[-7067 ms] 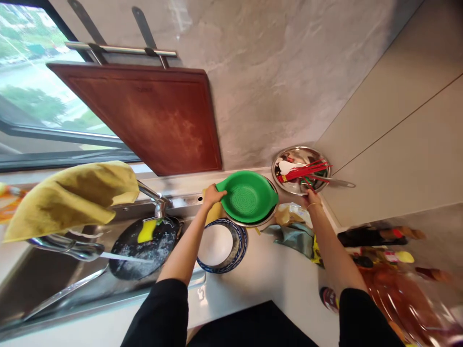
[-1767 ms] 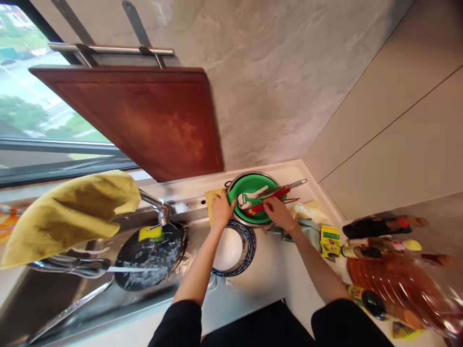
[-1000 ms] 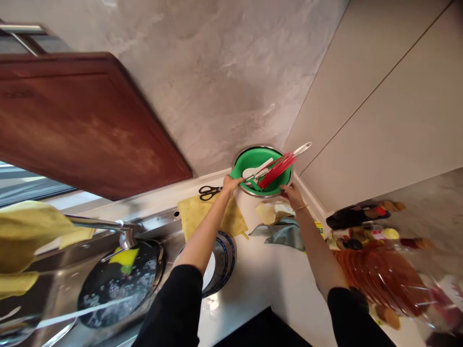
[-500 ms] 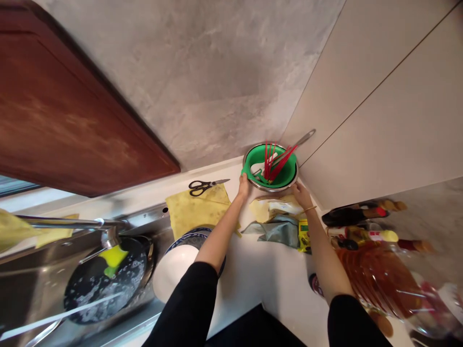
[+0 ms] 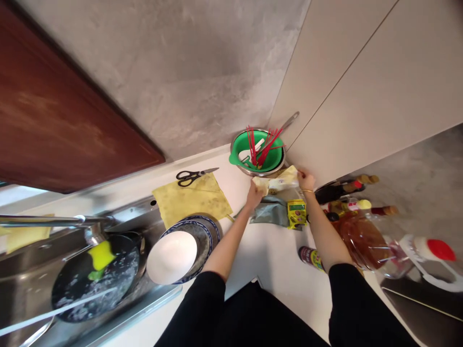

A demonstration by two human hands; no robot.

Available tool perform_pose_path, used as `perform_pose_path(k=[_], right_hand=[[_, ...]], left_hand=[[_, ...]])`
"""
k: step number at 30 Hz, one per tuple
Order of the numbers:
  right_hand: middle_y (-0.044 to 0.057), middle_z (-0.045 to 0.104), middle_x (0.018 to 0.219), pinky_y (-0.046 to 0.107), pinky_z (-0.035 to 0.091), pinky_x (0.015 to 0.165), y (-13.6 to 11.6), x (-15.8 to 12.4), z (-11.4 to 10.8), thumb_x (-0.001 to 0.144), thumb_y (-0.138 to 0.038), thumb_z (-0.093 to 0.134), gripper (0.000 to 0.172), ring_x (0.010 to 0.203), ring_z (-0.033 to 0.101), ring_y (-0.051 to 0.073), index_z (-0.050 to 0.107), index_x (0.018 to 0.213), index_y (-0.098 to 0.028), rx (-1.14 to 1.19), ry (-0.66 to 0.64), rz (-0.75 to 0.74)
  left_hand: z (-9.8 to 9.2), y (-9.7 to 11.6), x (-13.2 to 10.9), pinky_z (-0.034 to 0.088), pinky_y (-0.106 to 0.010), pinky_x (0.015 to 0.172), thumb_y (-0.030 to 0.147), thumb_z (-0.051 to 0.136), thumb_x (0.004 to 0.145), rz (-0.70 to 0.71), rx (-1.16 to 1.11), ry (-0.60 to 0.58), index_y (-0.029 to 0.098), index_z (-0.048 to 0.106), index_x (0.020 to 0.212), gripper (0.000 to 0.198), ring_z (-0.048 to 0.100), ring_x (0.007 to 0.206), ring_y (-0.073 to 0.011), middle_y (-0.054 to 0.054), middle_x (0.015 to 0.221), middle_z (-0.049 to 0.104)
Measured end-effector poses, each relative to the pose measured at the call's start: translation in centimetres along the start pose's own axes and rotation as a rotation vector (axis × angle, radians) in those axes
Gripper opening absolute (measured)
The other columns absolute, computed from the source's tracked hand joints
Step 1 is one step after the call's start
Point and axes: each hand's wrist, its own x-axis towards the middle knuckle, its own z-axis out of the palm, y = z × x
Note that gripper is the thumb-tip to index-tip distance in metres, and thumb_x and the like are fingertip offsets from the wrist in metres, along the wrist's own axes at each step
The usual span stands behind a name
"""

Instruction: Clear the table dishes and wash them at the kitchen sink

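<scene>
My left hand [image 5: 255, 193] and my right hand [image 5: 306, 180] pinch opposite ends of a crumpled pale yellow packet [image 5: 278, 184] with a white part in its middle; its exact kind is hard to make out. Just behind it stands a green colander [image 5: 237, 149] inside a steel bowl [image 5: 273, 172]. Red sticks [image 5: 266, 150], a white utensil and a long metal handle [image 5: 290, 119] poke out of the colander. In front of the packet lie a grey-blue bag [image 5: 269, 211] and a small yellow-green packet [image 5: 297, 214].
To the left are black-handled scissors [image 5: 195, 176], a yellow cloth [image 5: 191, 197], stacked bowls [image 5: 172, 258] and a sink with a black pan [image 5: 123, 284] of water under the tap. Sauce bottles, a large oil jug [image 5: 361, 236] and a labelled jar [image 5: 311, 258] stand right.
Both hands have left the steel bowl and colander and come nearer, now gripping the pale yellow packet. Its right end is lifted. The view has shifted slightly.
</scene>
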Motion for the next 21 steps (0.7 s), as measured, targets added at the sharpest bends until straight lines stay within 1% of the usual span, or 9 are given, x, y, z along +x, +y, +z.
perform_pose_path(k=[3,6,8,10,11,13,16,18,21], right_hand=[[0.017,0.067,0.111,0.034,0.044,0.091,-0.6,-2.0,-0.7,0.088,-0.027,0.041,0.041,0.106,0.061,0.026,0.06,0.119,-0.01,0.011,0.018,-0.062],[0.016,0.063,0.117,0.031,0.043,0.092,-1.2,-7.4,-0.4,0.088,-0.022,0.034,0.041,0.108,0.058,0.022,0.056,0.12,-0.009,0.027,0.109,-0.066],[0.015,0.067,0.104,0.031,0.046,0.086,-1.6,-12.4,0.7,0.086,-0.021,0.037,0.036,0.096,0.062,0.022,0.061,0.11,-0.009,-0.018,-0.149,-0.027],[0.014,0.065,0.109,0.034,0.044,0.091,-1.9,-17.4,2.2,0.077,-0.017,0.049,0.036,0.104,0.059,0.024,0.061,0.111,-0.013,-0.144,-0.389,-0.114],[0.015,0.062,0.115,0.038,0.042,0.094,-1.9,-19.5,2.9,0.073,-0.018,0.055,0.043,0.11,0.056,0.027,0.06,0.115,-0.014,-0.218,-0.424,-0.145],[0.015,0.055,0.127,0.045,0.036,0.1,-1.5,-22.6,4.0,0.071,-0.016,0.056,0.055,0.121,0.048,0.03,0.052,0.126,-0.017,-0.284,-0.338,-0.177],[0.015,0.051,0.133,0.046,0.032,0.103,-0.2,-24.0,4.3,0.076,-0.017,0.05,0.053,0.125,0.044,0.028,0.049,0.129,-0.016,-0.219,-0.205,-0.188],[0.013,0.058,0.125,0.044,0.035,0.101,0.8,-23.3,3.7,0.076,-0.017,0.048,0.043,0.119,0.051,0.026,0.057,0.119,-0.017,-0.1,-0.261,-0.219],[0.011,0.062,0.12,0.044,0.036,0.102,1.8,-21.5,2.6,0.077,-0.022,0.05,0.035,0.117,0.053,0.025,0.061,0.11,-0.018,0.033,-0.378,-0.309]], left_hand=[[-1.1,-1.0,-2.0,0.033,-0.04,0.104,0.028,0.058,0.081,0.025,0.358,0.171,0.011,0.033,0.142,0.068,0.04,0.129,-0.0289,-0.019,0.142,0.043],[-2.5,-1.9,-5.5,0.026,-0.05,0.104,0.042,0.065,0.076,0.056,0.709,0.133,0.016,0.06,0.118,0.049,0.039,0.125,-0.0353,-0.018,0.128,0.055],[-3.2,-2.2,-7.6,0.023,-0.051,0.103,0.04,0.064,0.077,0.102,0.83,0.028,0.019,0.068,0.095,0.029,0.042,0.121,-0.0351,-0.015,0.114,0.063],[-3.9,-2.1,-9.1,0.023,-0.05,0.101,0.038,0.06,0.08,0.162,0.85,-0.047,0.019,0.068,0.08,0.02,0.049,0.112,-0.0313,-0.012,0.101,0.066],[-4.4,-2.0,-9.5,0.024,-0.048,0.1,0.038,0.058,0.082,0.184,0.837,-0.079,0.019,0.066,0.076,0.021,0.053,0.104,-0.0285,-0.01,0.093,0.067],[-5.3,-1.5,-10.0,0.03,-0.043,0.095,0.04,0.057,0.082,0.204,0.782,-0.139,0.019,0.062,0.068,0.026,0.056,0.084,-0.0218,-0.004,0.074,0.063],[-7.1,-0.3,-10.1,0.037,-0.029,0.071,0.045,0.058,0.079,0.211,0.602,-0.263,0.018,0.051,0.058,0.035,0.046,0.059,-0.0132,0.004,0.054,0.046],[-8.2,1.0,-10.2,0.031,-0.024,0.056,0.049,0.059,0.077,0.21,0.444,-0.359,0.018,0.045,0.055,0.04,0.038,0.053,-0.0102,0.006,0.051,0.037],[-9.7,3.2,-10.3,0.022,-0.023,0.049,0.052,0.059,0.077,0.233,0.262,-0.432,0.018,0.041,0.057,0.043,0.03,0.05,-0.0079,0.007,0.052,0.03]])
